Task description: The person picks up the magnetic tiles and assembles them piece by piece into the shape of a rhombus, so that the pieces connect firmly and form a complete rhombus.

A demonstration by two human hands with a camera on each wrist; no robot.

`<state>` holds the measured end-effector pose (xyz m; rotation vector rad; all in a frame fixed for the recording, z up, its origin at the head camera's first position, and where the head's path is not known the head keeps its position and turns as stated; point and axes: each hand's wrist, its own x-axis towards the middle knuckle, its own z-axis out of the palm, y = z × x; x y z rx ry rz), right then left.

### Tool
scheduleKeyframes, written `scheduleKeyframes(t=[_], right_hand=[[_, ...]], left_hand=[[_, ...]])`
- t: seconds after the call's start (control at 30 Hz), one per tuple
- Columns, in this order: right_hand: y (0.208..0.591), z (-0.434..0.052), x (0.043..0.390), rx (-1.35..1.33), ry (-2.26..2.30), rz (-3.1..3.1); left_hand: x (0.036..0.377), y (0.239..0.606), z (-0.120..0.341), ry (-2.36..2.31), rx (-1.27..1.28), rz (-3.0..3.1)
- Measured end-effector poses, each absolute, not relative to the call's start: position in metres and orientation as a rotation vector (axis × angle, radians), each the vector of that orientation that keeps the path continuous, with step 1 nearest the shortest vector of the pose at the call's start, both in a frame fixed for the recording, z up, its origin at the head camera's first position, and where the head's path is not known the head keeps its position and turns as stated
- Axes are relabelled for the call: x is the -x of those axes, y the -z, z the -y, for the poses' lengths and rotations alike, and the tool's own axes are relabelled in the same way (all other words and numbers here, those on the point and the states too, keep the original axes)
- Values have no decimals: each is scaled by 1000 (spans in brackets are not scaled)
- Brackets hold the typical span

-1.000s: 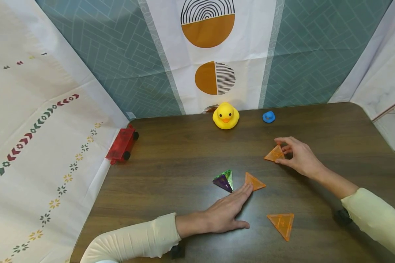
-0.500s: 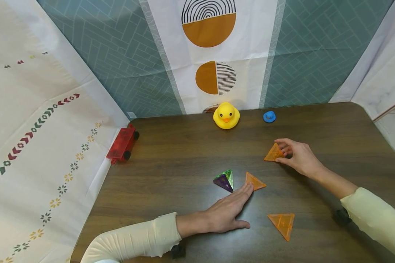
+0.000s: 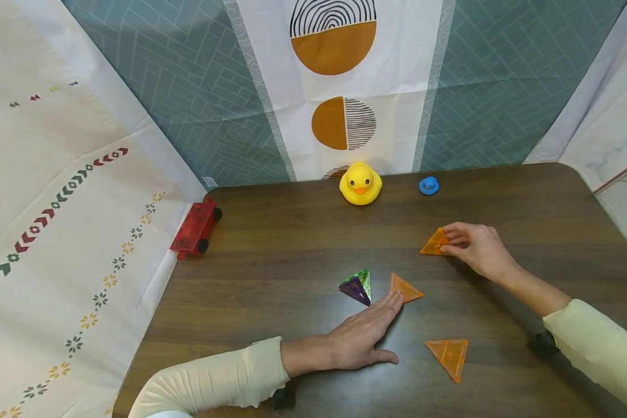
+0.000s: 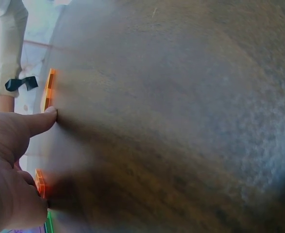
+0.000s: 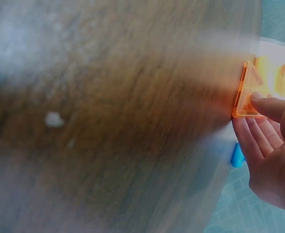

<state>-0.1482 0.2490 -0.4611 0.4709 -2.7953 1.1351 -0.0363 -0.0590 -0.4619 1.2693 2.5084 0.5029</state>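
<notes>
The right hand [image 3: 478, 248] pinches an orange triangle tile [image 3: 435, 244] toward the bench's far right edge, while the left hand [image 3: 363, 339] lies flat, fingertips touching a second orange tile [image 3: 404, 288] nearer the bench's middle.

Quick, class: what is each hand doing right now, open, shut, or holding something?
Left hand: open, flat on the dark wooden table, fingertips touching a flat orange translucent triangle tile.
Right hand: pinching a tilted orange translucent triangle tile.
</notes>
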Motion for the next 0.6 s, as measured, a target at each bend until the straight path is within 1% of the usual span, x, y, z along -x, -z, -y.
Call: scheduleKeyframes(t=[0.6], right_hand=[[460,-234,137,-499,-1194,2687]], left_hand=[[34,465,57,-475,-1270,-2541]])
